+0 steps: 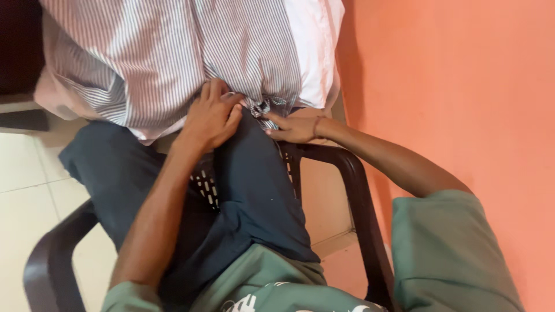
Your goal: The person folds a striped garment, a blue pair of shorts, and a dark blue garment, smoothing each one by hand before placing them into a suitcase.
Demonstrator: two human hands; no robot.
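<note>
Beside an orange wall (462,86) at 3 o'clock, on a dark plastic chair (352,190), the left hand (211,118) presses flat, grip closed on nothing, and the right hand (295,128) pinches the striped shirt (173,58).

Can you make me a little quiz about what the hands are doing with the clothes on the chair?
1. True or false: the left hand rests on the striped shirt.
2. Which colour is the wall? A) blue B) orange C) white
3. Fill in: the dark trousers hang over a dark plastic ____.

Key: 1 true; 2 B; 3 chair. The right hand pinches the shirt's bunched edge.
</note>
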